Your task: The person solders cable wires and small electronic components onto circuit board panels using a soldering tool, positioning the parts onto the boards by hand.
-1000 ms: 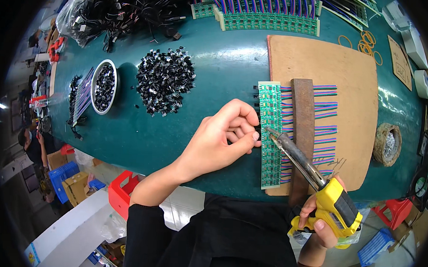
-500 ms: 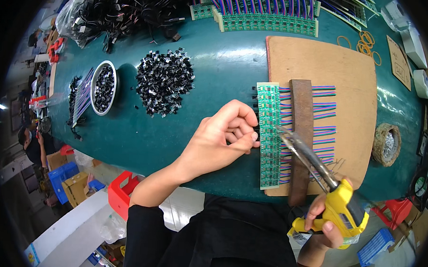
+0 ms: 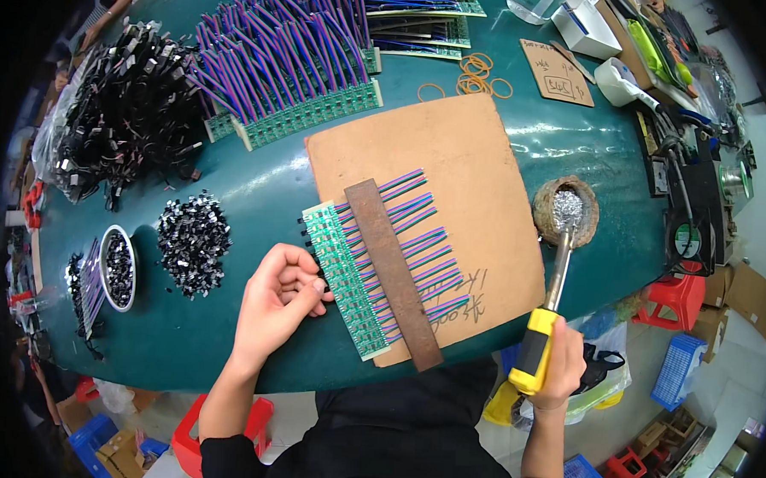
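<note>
My right hand [image 3: 561, 366] grips a yellow and black soldering iron [image 3: 542, 353]; its tip reaches into a round, rough brown pot [image 3: 541, 213] with silvery metal inside. My left hand [image 3: 279, 301] is closed, thumb against curled fingers, beside the left edge of a green circuit board strip [image 3: 344, 280]. What those fingers hold, if anything, is hidden. Small black parts stick out along that edge above the hand. Thin blue, pink and green wires [image 3: 430, 241] run right from the strip, beneath a rusty brown metal bar [image 3: 394, 274] that lies across them on a brown board [image 3: 494, 244].
Left of my left hand are a pile of small black connectors [image 3: 193, 243] and a white bowl [image 3: 110, 236] of more. Black cables [image 3: 132, 117] heap at the far left, near wired circuit boards [image 3: 312, 108]. Rubber bands [image 3: 475, 76] and a cardboard piece [image 3: 557, 73] lie farther back.
The soldering iron has gone from the circuit board strip to the pot on the right, its tip now inside. My left hand stays by the strip's left edge. The whole view has shifted and turned.
</note>
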A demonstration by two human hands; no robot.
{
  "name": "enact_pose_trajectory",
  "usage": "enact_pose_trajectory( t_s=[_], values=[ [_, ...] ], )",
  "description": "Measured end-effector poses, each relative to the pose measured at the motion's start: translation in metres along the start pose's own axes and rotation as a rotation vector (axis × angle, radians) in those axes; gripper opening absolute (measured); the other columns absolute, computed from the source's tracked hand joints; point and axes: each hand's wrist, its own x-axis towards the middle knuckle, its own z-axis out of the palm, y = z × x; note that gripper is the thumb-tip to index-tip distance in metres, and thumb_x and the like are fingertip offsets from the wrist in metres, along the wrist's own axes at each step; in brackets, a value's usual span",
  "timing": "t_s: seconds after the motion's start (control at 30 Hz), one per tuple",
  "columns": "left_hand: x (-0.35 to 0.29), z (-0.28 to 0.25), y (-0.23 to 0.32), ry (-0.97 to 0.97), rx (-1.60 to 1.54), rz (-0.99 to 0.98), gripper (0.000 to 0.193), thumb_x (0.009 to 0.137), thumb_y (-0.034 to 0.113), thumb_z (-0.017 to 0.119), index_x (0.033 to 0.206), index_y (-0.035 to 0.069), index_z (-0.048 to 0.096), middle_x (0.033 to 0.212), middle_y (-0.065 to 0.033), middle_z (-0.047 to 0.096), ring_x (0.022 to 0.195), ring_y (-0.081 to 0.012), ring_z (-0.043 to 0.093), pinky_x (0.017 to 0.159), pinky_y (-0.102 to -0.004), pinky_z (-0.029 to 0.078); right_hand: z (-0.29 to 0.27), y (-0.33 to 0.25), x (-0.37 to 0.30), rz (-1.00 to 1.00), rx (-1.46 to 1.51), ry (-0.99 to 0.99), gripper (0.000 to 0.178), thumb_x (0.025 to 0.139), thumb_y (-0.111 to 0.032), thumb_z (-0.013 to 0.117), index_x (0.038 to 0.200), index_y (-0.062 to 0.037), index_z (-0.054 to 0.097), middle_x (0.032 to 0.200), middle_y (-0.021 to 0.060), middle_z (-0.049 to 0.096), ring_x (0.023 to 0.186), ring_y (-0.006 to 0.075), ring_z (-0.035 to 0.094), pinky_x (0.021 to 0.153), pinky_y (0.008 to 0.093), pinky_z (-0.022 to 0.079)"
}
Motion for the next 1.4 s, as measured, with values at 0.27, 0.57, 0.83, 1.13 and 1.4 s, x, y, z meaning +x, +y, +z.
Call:
enact_pose_trajectory(
  t_s=[0.27, 0.57, 0.83, 1.13, 1.4],
  values=[
    [0.006, 0.002, 0.000, -0.075, -0.036, 0.063, 0.012, 0.089, 0.005, 0.057, 0.097, 0.001, 0.048, 0.079, -0.0056, 0.061, 0.070, -0.0092, 0.062, 0.060, -0.0210, 0.050, -0.008, -0.003, 0.017, 0.052, -0.025, 0.038, 0.054, 0.079, -0.009, 0.062, 0.126, 0.0107, 0.045, 0.088, 0.0184, 0.060, 0.072, 0.0307, 0.059, 0.063, 0.0365, 0.050],
    [0.005, -0.009, -0.011, -0.108, 0.016, 0.125, 0.013, 0.089, 0.007, 0.056, 0.098, 0.003, 0.048, 0.079, -0.0052, 0.062, 0.069, -0.0082, 0.060, 0.059, -0.0220, 0.050, 0.015, -0.003, 0.052, 0.749, 2.363, 0.247, 0.035, 0.084, -0.015, 0.058, 0.107, 0.0021, 0.038, 0.091, 0.0083, 0.040, 0.079, 0.0146, 0.043, 0.047, 0.0209, 0.047],
    [-0.002, -0.003, -0.001, -0.097, 0.074, 0.141, 0.010, 0.089, 0.007, 0.051, 0.097, 0.003, 0.047, 0.078, -0.0066, 0.063, 0.066, -0.0093, 0.061, 0.058, -0.0231, 0.050, 0.059, -0.010, 0.062, 0.749, 2.594, 0.208, 0.031, 0.084, -0.015, 0.059, 0.104, -0.0018, 0.039, 0.092, 0.0047, 0.041, 0.080, 0.0129, 0.043, 0.056, 0.0241, 0.047],
    [-0.003, -0.005, 0.003, -0.105, 0.113, 0.137, 0.011, 0.090, 0.011, 0.053, 0.096, 0.003, 0.048, 0.079, -0.0066, 0.063, 0.065, -0.0093, 0.061, 0.058, -0.0226, 0.050, 0.051, -0.015, 0.076, 0.595, 2.607, -0.031, 0.037, 0.080, -0.014, 0.059, 0.107, 0.0019, 0.039, 0.098, 0.0130, 0.045, 0.084, 0.0210, 0.039, 0.060, 0.0285, 0.040],
    [-0.001, -0.006, 0.002, -0.117, 0.108, 0.128, 0.012, 0.091, 0.012, 0.055, 0.096, 0.003, 0.050, 0.078, -0.0058, 0.063, 0.065, -0.0089, 0.061, 0.057, -0.0223, 0.049, 0.050, -0.016, 0.076, 0.603, 2.557, -0.087, 0.045, 0.080, -0.013, 0.058, 0.116, 0.0019, 0.035, 0.101, 0.0137, 0.044, 0.087, 0.0213, 0.040, 0.066, 0.0294, 0.043]
  ],
)
